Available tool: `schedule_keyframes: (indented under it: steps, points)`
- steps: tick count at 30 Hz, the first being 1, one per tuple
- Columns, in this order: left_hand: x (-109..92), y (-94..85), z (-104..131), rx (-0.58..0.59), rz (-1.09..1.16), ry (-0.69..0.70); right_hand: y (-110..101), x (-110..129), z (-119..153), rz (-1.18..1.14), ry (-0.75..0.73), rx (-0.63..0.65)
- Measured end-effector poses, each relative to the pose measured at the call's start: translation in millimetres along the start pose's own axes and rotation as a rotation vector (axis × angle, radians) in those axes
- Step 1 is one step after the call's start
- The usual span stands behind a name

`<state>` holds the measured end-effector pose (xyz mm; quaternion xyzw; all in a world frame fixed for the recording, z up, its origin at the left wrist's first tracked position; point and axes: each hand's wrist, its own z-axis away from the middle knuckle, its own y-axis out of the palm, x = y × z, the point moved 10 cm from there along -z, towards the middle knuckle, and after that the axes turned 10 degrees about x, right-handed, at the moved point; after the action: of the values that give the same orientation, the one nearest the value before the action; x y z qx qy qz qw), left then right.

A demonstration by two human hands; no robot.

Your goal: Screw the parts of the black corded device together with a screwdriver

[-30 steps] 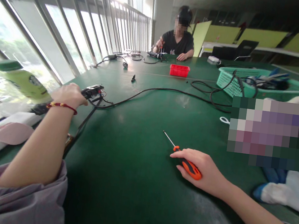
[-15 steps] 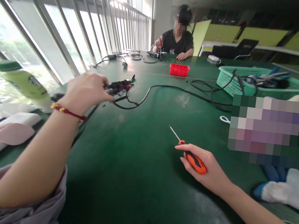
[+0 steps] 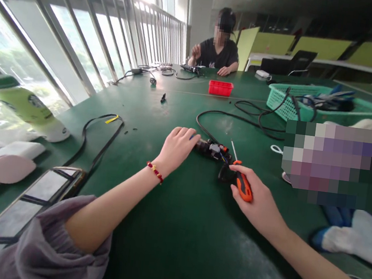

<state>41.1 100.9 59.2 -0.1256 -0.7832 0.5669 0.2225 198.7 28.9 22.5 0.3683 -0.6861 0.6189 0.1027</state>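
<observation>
My left hand (image 3: 178, 150) is closed on the near end of a dark, opened corded electrical device (image 3: 213, 149) with its wires and inner parts exposed. The device rests low over the middle of the table, its exact kind unclear. In my right hand (image 3: 260, 200) is an orange and black screwdriver (image 3: 244, 187), its thin shaft angled up and away, close beside the device's right end. A black rounded part of the device lies next to my right fingertips. From the device a black power cord (image 3: 216, 112) curves off to the right.
A small black part (image 3: 163, 98) lies on the green table (image 3: 161, 227). Further back stands a red tray (image 3: 220, 88); a green basket (image 3: 279, 99) with tools is at right. Left are a bottle (image 3: 23, 106), a phone (image 3: 31, 211) and a black strap (image 3: 105, 145). A person (image 3: 221, 55) sits opposite.
My left hand has carried the device rightward and nearer, from the left side up to my right hand. The small black part stays behind. The screwdriver has shifted slightly and points more upright.
</observation>
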Motion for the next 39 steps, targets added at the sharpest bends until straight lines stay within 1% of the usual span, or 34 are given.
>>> schedule_keyframes:
  steps: [1, 2, 4, 7, 8, 9, 11, 13, 15, 17, 19, 21, 22, 27, 29, 31, 32, 33, 36, 37, 38, 39]
  points:
    - [14.1, 3.0, -0.1, 0.008, -0.016, -0.054, 3.1, -0.4, -0.6, 0.013, 0.011, 0.035]
    - [33.3, 5.5, 1.0, 0.025, -0.016, -0.135, 4.9, -1.0, -0.9, 0.021, 0.020, 0.056]
    - [80.5, 10.6, 9.4, 0.095, -0.028, -0.344, 6.1, -1.8, -1.2, 0.027, 0.029, 0.072]
    - [145.3, 18.5, 33.9, 0.257, -0.061, -0.592, 6.1, -1.9, -2.0, 0.035, 0.022, 0.073]
    - [162.2, 20.7, 43.0, 0.298, -0.047, -0.646, 6.0, -1.7, -2.3, 0.036, 0.016, 0.071]
    - [175.3, 24.2, 50.6, 0.338, -0.018, -0.670, 5.9, -1.5, -2.7, 0.036, 0.010, 0.069]
    - [190.0, 32.9, 59.0, 0.410, 0.030, -0.632, 5.7, -1.6, -3.1, 0.038, 0.002, 0.066]
    - [199.0, 41.2, 62.9, 0.459, 0.058, -0.584, 5.3, -1.3, -3.2, 0.043, -0.009, 0.060]
    - [203.5, 47.9, 63.4, 0.497, 0.077, -0.537, 4.7, -0.4, -3.0, 0.044, -0.019, 0.051]
    - [202.5, 50.5, 62.2, 0.521, 0.091, -0.501, 4.2, 0.4, -2.8, 0.035, -0.026, 0.045]
    - [195.4, 47.8, 60.8, 0.521, 0.089, -0.495, 5.0, 0.0, -2.8, 0.026, -0.019, 0.054]
    - [182.3, 41.6, 60.0, 0.503, 0.060, -0.530, 6.4, -1.1, -3.1, 0.019, -0.007, 0.070]
    - [176.4, 37.1, 60.9, 0.485, 0.017, -0.590, 7.1, -1.6, -3.2, 0.016, -0.003, 0.077]
    - [122.0, 30.9, 53.9, 0.450, -0.095, -0.685, 7.7, -2.1, -3.7, 0.015, -0.013, 0.077]
    - [98.6, 29.5, 50.6, 0.443, -0.113, -0.674, 7.4, -2.0, -3.9, 0.022, -0.019, 0.071]
    - [71.5, 26.9, 48.6, 0.441, -0.116, -0.626, 6.7, -2.0, -3.9, 0.026, -0.023, 0.063]
    - [55.2, 25.3, 47.5, 0.437, -0.114, -0.578, 6.7, -2.0, -3.8, 0.027, -0.025, 0.063]
    - [34.3, 22.4, 44.2, 0.418, -0.127, -0.477, 6.7, -2.1, -3.8, 0.026, -0.025, 0.064]
    - [-39.0, 17.8, 38.3, 0.357, -0.087, -0.023, 6.7, -2.4, -3.8, 0.011, -0.026, 0.069]
    - [-57.2, 16.2, 39.6, 0.330, -0.068, 0.109, 6.4, -2.2, -3.8, 0.003, -0.029, 0.067]
    - [-69.4, 14.8, 41.3, 0.304, -0.042, 0.211, 5.8, -1.7, -3.9, -0.008, -0.034, 0.062]
    - [-75.2, 13.6, 42.6, 0.276, -0.008, 0.281, 5.1, -1.0, -4.0, -0.021, -0.042, 0.056]
